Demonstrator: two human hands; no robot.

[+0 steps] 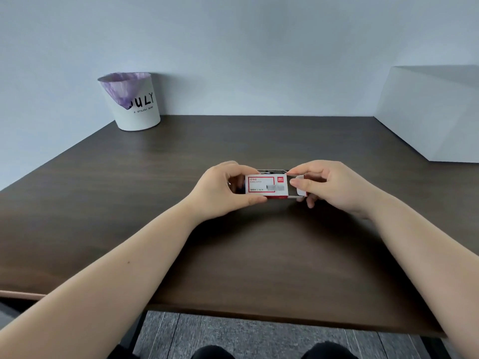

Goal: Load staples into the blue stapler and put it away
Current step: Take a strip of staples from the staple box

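Two bare hands meet over the middle of the dark wooden tabletop (pixel 259 268), both closed on a small white and red staple box (pixel 267 186). The left hand (pixel 223 193) has its grip shut around the box's left end, thumb under the near edge and fingers over the far side. The right hand (pixel 329 187) pinches the white end flap (pixel 300 186) at the box's right end, where that end stands open and a dark gap shows. Just behind the box, a thin dark and metal edge (pixel 272 171) peeks out between the hands; whether it is the blue stapler cannot be told. A white bin (pixel 140 112) with a purple liner stands at the far left corner against the wall, well apart from the hands. A white box (pixel 430 112) sits at the far right
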